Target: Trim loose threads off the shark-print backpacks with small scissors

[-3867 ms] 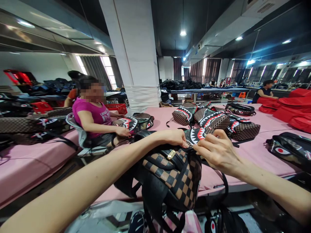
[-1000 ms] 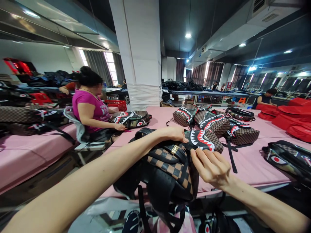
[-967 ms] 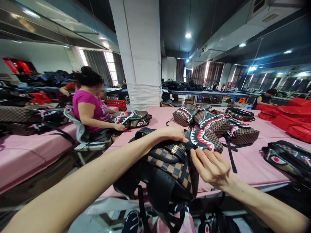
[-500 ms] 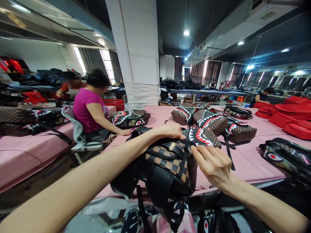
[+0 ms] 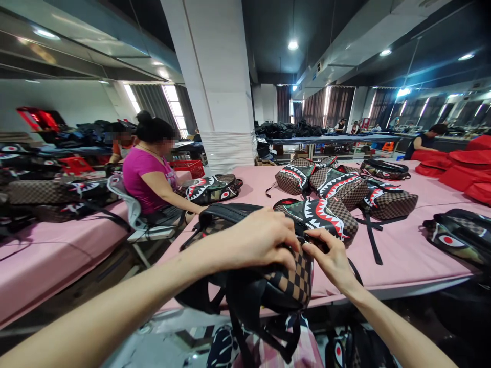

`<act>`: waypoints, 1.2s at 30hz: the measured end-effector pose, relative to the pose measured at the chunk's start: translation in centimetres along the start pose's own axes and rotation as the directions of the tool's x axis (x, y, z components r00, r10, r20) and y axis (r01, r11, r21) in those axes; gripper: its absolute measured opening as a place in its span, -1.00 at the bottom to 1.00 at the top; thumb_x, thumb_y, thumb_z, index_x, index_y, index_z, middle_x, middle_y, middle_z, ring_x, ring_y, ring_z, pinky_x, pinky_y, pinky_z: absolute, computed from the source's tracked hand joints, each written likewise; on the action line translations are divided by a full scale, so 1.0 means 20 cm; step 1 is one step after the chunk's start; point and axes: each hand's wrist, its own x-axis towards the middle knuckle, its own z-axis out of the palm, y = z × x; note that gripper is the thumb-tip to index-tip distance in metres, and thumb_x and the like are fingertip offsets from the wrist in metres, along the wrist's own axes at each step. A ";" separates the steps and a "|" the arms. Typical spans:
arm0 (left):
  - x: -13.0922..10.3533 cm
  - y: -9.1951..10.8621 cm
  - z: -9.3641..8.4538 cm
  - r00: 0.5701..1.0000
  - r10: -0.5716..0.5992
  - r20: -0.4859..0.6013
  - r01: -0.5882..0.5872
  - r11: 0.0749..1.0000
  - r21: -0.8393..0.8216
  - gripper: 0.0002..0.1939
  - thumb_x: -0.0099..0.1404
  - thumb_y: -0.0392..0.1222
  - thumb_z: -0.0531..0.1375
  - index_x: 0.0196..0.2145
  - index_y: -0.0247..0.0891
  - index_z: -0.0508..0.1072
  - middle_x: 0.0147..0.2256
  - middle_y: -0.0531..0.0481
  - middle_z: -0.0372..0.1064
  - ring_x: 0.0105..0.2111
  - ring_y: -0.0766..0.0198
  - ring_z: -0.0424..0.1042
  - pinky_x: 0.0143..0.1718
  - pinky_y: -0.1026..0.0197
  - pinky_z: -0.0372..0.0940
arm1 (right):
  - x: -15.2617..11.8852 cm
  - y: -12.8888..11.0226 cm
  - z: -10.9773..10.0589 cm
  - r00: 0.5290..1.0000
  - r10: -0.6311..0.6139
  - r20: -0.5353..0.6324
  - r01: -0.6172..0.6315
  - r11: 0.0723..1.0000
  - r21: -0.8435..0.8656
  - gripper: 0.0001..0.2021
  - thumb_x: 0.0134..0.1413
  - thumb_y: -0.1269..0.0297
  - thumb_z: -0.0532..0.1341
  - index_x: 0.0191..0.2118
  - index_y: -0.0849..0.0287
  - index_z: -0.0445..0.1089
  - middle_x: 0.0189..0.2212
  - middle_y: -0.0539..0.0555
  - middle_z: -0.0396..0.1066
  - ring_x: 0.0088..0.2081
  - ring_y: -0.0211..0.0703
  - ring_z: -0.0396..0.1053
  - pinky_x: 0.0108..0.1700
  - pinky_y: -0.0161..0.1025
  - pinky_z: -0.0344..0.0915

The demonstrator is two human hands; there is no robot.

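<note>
With the checkered backpack (image 5: 297,278) at the near edge of the pink-covered table (image 5: 406,250), you're apparently working its dark edging (image 5: 300,231), right hand (image 5: 332,255) pinching it, left hand (image 5: 264,239) curled alongside, grip unclear, so the next move calls for steady fingertips.

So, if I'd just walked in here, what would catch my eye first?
Probably the jagged red-and-white shark mouths on the checkered bags in the middle of the pink table. Nearest, the left hand and right hand are on a brown-and-black backpack by the table's near edge. A bright red pile stands out at far right.
</note>
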 end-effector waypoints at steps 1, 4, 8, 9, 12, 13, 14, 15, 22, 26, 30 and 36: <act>-0.01 0.02 0.01 1.000 0.004 0.015 -0.004 0.999 0.035 -0.85 0.20 -0.08 0.16 -0.33 -0.10 0.52 -0.35 0.05 0.38 -0.29 0.30 0.29 -0.27 0.27 0.07 | 0.01 0.00 0.00 1.000 -0.008 0.001 0.008 1.000 0.000 -0.84 -0.03 0.25 0.21 -0.28 0.14 0.42 -0.32 0.05 0.47 -0.28 -0.12 0.41 -0.25 -0.22 0.35; 0.00 0.06 0.05 0.999 -0.029 0.025 0.025 0.992 0.128 -0.85 0.24 -0.15 0.13 -0.40 -0.11 0.50 -0.38 0.06 0.35 -0.32 0.30 0.27 -0.31 0.25 0.05 | 0.02 0.01 -0.02 1.000 -0.009 0.007 0.009 1.000 -0.002 -0.84 -0.04 0.26 0.22 -0.27 0.13 0.43 -0.30 0.05 0.48 -0.27 -0.11 0.41 -0.25 -0.21 0.36; 0.03 0.02 0.06 0.997 -0.072 0.019 0.071 0.997 0.043 -0.85 0.25 -0.25 0.07 -0.41 -0.25 0.42 -0.36 0.03 0.33 -0.33 0.32 0.27 -0.31 0.30 0.09 | 0.00 0.01 -0.06 0.998 0.061 -0.003 -0.061 0.997 0.038 -0.83 -0.05 0.25 0.25 -0.27 0.13 0.45 -0.29 0.04 0.49 -0.27 -0.11 0.42 -0.23 -0.20 0.37; 0.03 0.01 0.06 0.995 -0.100 0.003 0.100 0.995 -0.001 -0.86 0.25 -0.26 0.06 -0.41 -0.27 0.39 -0.37 0.03 0.32 -0.36 0.33 0.26 -0.34 0.32 0.10 | -0.01 0.00 -0.07 0.998 0.070 0.002 -0.070 0.997 0.036 -0.83 -0.05 0.26 0.25 -0.27 0.13 0.46 -0.30 0.04 0.49 -0.27 -0.11 0.42 -0.24 -0.20 0.37; 0.04 -0.03 0.07 0.989 -0.143 -0.030 0.138 0.984 -0.112 -0.86 0.26 -0.27 0.03 -0.43 -0.29 0.33 -0.42 0.05 0.27 -0.42 0.36 0.22 -0.39 0.35 0.10 | -0.04 -0.02 -0.08 0.999 0.028 0.045 -0.027 0.999 -0.034 -0.84 -0.05 0.28 0.25 -0.27 0.11 0.48 -0.32 0.04 0.50 -0.30 -0.11 0.42 -0.33 -0.23 0.36; 0.04 -0.04 0.07 0.989 -0.141 -0.036 0.135 0.982 -0.133 -0.86 0.26 -0.28 0.02 -0.44 -0.29 0.32 -0.43 0.06 0.26 -0.43 0.37 0.21 -0.39 0.35 0.10 | -0.05 -0.03 -0.08 0.999 0.003 0.054 0.000 0.998 -0.058 -0.84 -0.06 0.29 0.25 -0.28 0.10 0.48 -0.32 0.04 0.50 -0.31 -0.12 0.42 -0.34 -0.24 0.36; 0.04 -0.05 0.07 0.990 -0.137 -0.039 0.130 0.980 -0.148 -0.85 0.26 -0.28 0.02 -0.45 -0.29 0.31 -0.44 0.07 0.25 -0.44 0.37 0.21 -0.39 0.35 0.10 | -0.05 -0.03 -0.08 0.998 -0.019 0.055 0.023 0.997 -0.076 -0.84 -0.06 0.29 0.25 -0.28 0.10 0.48 -0.33 0.04 0.50 -0.32 -0.12 0.42 -0.35 -0.25 0.35; 0.05 -0.05 0.07 0.990 -0.135 -0.039 0.127 0.979 -0.158 -0.85 0.26 -0.28 0.02 -0.45 -0.29 0.30 -0.44 0.07 0.25 -0.44 0.37 0.21 -0.39 0.35 0.10 | -0.05 -0.04 -0.08 0.998 -0.037 0.052 0.042 0.995 -0.086 -0.85 -0.05 0.30 0.25 -0.29 0.10 0.48 -0.34 0.04 0.50 -0.34 -0.14 0.42 -0.35 -0.26 0.35; 0.07 -0.03 0.09 0.988 -0.142 -0.054 0.133 0.980 -0.148 -0.86 0.23 -0.29 0.02 -0.45 -0.29 0.32 -0.40 0.04 0.30 -0.40 0.34 0.24 -0.32 0.31 0.15 | -0.03 -0.06 -0.07 0.981 -0.184 0.067 0.189 0.978 -0.085 -0.88 -0.03 0.30 0.26 -0.31 0.11 0.49 -0.38 0.06 0.50 -0.35 -0.17 0.41 -0.28 -0.24 0.33; 0.08 -0.05 0.09 0.970 -0.190 -0.153 0.143 0.951 -0.273 -0.82 0.24 -0.28 -0.01 -0.44 -0.29 0.36 -0.40 0.01 0.34 -0.38 0.31 0.29 -0.29 0.26 0.20 | -0.01 0.00 -0.10 0.998 0.022 0.052 -0.025 0.998 0.055 -0.88 -0.06 0.26 0.27 -0.35 0.14 0.48 -0.41 0.04 0.47 -0.36 -0.19 0.39 -0.31 -0.27 0.32; 0.07 -0.08 0.11 0.842 -0.255 -0.475 -0.016 0.868 -0.495 -0.70 0.31 -0.21 -0.06 -0.06 -0.25 0.33 -0.04 -0.09 0.31 -0.04 0.25 0.28 -0.01 0.18 0.16 | 0.00 0.14 -0.20 0.901 0.332 -0.279 -0.205 0.893 0.400 -0.74 -0.14 0.15 0.30 -0.30 0.20 0.41 -0.49 -0.03 0.35 -0.56 -0.37 0.22 -0.51 -0.38 0.22; 0.10 -0.10 0.08 0.646 -0.366 -0.670 -0.038 0.861 -0.507 -0.66 0.31 -0.17 -0.04 -0.03 -0.29 0.33 -0.05 -0.11 0.34 -0.04 0.24 0.31 0.02 0.15 0.17 | -0.16 0.04 -0.15 0.872 -0.043 -0.488 0.072 0.997 0.041 -0.79 -0.05 0.29 0.25 -0.22 0.16 0.38 -0.59 -0.09 0.23 -0.60 -0.37 0.19 -0.54 -0.40 0.20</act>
